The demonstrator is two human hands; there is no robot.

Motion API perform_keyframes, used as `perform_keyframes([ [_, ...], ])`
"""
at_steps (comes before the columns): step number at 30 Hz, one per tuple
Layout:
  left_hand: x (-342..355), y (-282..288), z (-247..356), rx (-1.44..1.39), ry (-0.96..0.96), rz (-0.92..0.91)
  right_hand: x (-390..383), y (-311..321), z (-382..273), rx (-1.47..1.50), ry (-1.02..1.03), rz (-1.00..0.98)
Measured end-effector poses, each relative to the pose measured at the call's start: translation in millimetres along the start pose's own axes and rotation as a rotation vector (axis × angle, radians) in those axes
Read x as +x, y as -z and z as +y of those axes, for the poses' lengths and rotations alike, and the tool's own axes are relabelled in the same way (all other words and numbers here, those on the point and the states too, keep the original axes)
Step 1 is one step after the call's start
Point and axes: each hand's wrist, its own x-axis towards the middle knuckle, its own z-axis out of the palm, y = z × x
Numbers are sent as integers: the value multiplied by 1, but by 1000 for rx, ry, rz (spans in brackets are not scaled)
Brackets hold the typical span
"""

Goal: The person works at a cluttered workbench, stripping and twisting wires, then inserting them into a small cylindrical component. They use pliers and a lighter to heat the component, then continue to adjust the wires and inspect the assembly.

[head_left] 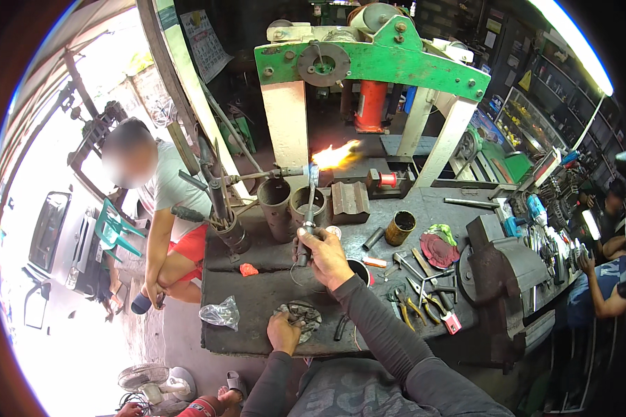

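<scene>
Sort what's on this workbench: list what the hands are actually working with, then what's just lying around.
In use:
right hand gripping the lit torch, flame burning
left hand on the grey metal part

Lying about:
pliers
rusty can
bench vise
plastic bag
two metal cylinders
</scene>
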Motion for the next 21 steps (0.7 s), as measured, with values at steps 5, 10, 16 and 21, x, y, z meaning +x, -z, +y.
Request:
perform_keyframes([
  [5, -1, -1, -3, 9, -26, 1, -18, 16, -5, -21, -46, 8],
  [10, -3, 0, -4, 47, -90, 15, -48, 64, 0, -250, 2, 207],
  [16, -6, 7, -2, 84, -41, -93, -112, 111, 33, -532, 32, 37],
  [21, -6, 24, 24, -146, 38, -24, -132, 112, 90, -1199, 226, -79],
])
